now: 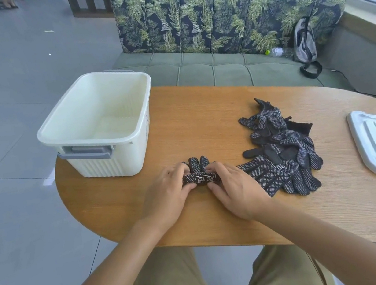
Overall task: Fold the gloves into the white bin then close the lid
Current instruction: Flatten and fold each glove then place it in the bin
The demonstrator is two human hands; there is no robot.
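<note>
A black glove with white dots (pixel 199 176) lies on the wooden table (pixel 203 120) in front of me, rolled over on itself, its fingertips poking out on the far side. My left hand (pixel 169 194) pinches its left end and my right hand (pixel 233 189) pinches its right end. To the right lies a loose pile of several more dotted black gloves (pixel 281 149). The white bin (pixel 95 125) stands open and empty at the table's left end. Its white lid (pixel 365 146) lies flat at the right edge.
A green sofa with leaf-print cushions (pixel 211 15) stands beyond the table, with a grey bag (pixel 303 40) and a plastic bottle (pixel 277 51) on the seat. Grey tiled floor (pixel 2 97) lies to the left. My knees sit under the table's near edge.
</note>
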